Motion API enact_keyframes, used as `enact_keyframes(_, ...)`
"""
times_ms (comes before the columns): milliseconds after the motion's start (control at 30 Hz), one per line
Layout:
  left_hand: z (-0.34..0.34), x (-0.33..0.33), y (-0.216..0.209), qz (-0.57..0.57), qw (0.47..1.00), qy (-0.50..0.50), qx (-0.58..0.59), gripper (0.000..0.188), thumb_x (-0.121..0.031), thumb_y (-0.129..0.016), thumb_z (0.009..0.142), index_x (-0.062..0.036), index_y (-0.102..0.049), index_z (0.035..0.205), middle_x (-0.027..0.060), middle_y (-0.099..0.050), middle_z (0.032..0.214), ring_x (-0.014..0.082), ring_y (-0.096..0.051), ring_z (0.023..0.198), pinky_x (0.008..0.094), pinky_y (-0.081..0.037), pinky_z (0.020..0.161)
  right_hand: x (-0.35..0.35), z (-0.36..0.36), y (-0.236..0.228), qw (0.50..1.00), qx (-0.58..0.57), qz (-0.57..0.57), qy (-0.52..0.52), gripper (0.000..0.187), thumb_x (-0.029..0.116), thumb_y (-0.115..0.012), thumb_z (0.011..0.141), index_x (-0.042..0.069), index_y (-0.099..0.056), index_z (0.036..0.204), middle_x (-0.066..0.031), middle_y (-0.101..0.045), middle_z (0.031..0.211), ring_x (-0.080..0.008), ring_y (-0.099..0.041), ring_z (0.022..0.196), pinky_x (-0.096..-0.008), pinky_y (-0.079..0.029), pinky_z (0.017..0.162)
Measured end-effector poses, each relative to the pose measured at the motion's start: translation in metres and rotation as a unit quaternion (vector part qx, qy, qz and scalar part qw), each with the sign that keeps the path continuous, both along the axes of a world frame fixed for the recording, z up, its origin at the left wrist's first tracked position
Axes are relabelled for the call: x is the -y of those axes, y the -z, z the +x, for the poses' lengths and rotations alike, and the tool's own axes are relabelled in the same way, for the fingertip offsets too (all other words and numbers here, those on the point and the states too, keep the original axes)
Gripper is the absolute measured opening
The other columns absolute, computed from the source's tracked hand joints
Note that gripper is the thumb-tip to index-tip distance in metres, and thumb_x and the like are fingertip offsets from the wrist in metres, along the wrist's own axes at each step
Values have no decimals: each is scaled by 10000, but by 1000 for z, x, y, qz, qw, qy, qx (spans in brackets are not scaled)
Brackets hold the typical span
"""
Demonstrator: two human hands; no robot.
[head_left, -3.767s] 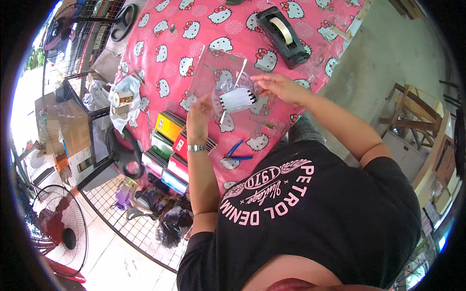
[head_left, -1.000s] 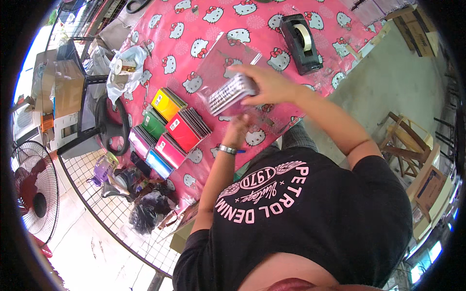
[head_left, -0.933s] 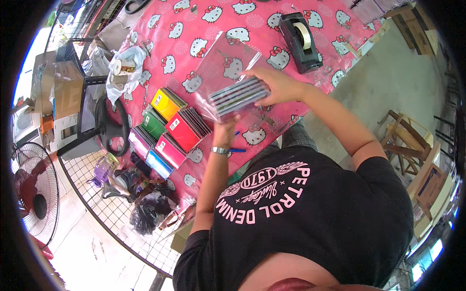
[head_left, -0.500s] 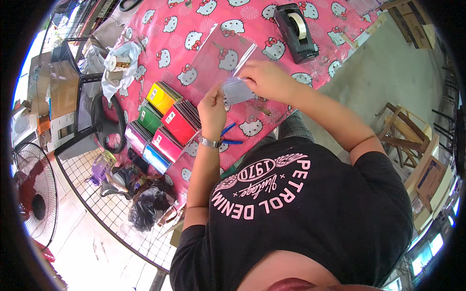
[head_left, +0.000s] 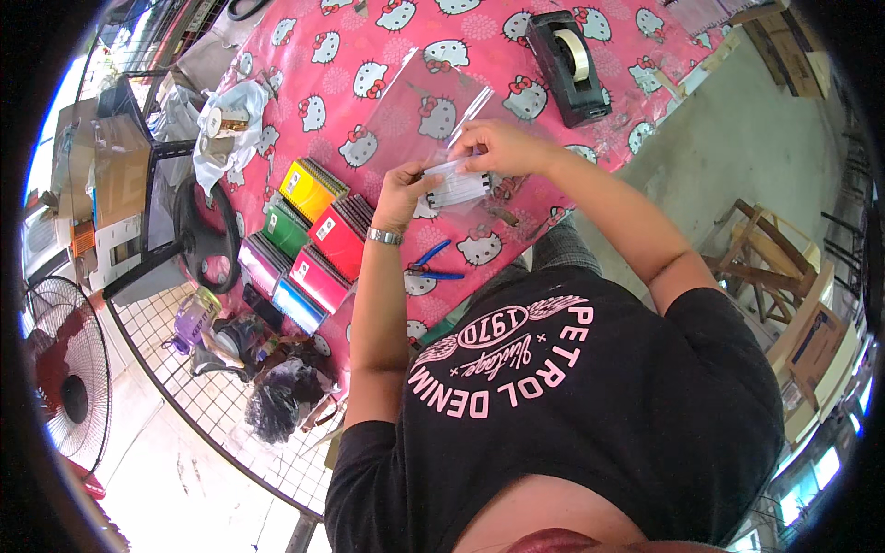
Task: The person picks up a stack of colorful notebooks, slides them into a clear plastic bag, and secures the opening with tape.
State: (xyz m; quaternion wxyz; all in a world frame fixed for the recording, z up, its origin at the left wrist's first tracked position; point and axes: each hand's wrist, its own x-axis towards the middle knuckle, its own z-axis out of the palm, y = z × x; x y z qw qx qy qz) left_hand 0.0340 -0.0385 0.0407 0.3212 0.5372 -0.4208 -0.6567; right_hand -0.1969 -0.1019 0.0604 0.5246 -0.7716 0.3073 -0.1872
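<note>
Head — left fingers (head_left: 421,182) pinch white bundle (head_left: 461,191) — right fingers (head_left: 475,143) touching.

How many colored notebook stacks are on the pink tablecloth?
6: the yellow stack at the top, the green stack below it, the red stack right of green, the purple stack left of the pink stack, and the blue stack at the bottom. Others may be hidden.

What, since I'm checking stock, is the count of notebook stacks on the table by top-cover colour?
Yellow stack: 1
Green stack: 1
Red stack: 1
Purple stack: 1
Pink stack: 1
Blue stack: 1
Total: 6
</note>
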Motion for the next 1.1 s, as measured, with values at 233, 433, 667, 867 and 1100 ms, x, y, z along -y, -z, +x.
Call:
enact_keyframes(233,-37,-5,-51,-312,879,52,356,280,13,-648,711,-41,-681,983,91,-593,843,210,-586,704,287,-476,619,-28,1,1,988,20,-114,102,237,188,-689,704,67,-669,907,-88,-567,826,-268,-581,760,-385,-465,673)
enact_keyframes(433,-19,-25,-79,-353,885,150,264,396,40,-637,691,-43,-639,1078,123,-595,1006,275,-601,866,321,-498,756,-39,-23,-28,970,58,-234,-23,305,133,-685,718,37,-632,1002,-72,-567,961,-257,-557,901,-360,-476,763)
enact_keyframes(667,-26,-43,-37,-389,860,38,328,213,10,-717,658,-33,-686,865,108,-572,982,227,-570,922,306,-477,762,-67,2,-7,965,11,-242,98,176,183,-679,749,62,-615,860,-60,-526,984,-253,-498,946,-405,-379,847)
enact_keyframes(867,-47,-46,-26,-265,899,-158,312,128,-100,-774,659,-54,-699,753,65,-519,872,204,-520,865,298,-442,738,-73,25,-17,945,-128,-179,242,148,231,-643,797,83,-644,789,-32,-494,1067,-267,-420,1043,-431,-295,904)
enact_keyframes(1100,-37,-30,-47,-288,813,-41,505,202,-232,-794,587,-124,-709,735,77,-559,1062,286,-478,1014,480,-294,943,-19,-74,-15,856,-16,-129,500,249,303,-639,840,61,-676,887,-108,-555,1065,-266,-571,906,-380,-445,804)
